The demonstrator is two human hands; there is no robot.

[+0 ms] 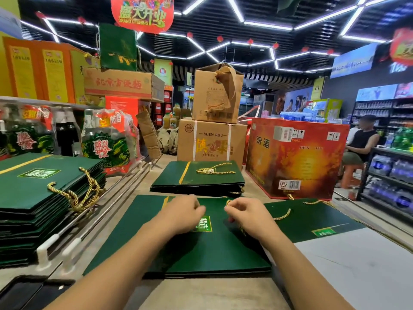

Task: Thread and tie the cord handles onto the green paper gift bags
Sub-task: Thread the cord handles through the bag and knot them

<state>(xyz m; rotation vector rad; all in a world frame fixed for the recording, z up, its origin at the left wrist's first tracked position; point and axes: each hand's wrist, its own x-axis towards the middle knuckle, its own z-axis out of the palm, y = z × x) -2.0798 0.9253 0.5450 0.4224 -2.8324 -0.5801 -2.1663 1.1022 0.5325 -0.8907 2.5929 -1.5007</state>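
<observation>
A flat green paper gift bag (178, 249) lies on the counter right in front of me, on top of a few more. My left hand (182, 214) rests over its upper edge with fingers curled; whether it holds anything is hidden. My right hand (244, 214) pinches a gold cord (228, 202) at the bag's top edge, and the cord's tail trails under that hand. To the right lies another green bag (312, 220) with a gold cord handle (282, 216) on it.
A tall stack of green bags with gold handles (44, 198) sits at the left, a lower stack (201, 180) just beyond my hands. Cardboard boxes (212, 139) and a red carton (295, 157) stand behind. A person sits at the far right (362, 142). A dark phone (26, 291) lies bottom left.
</observation>
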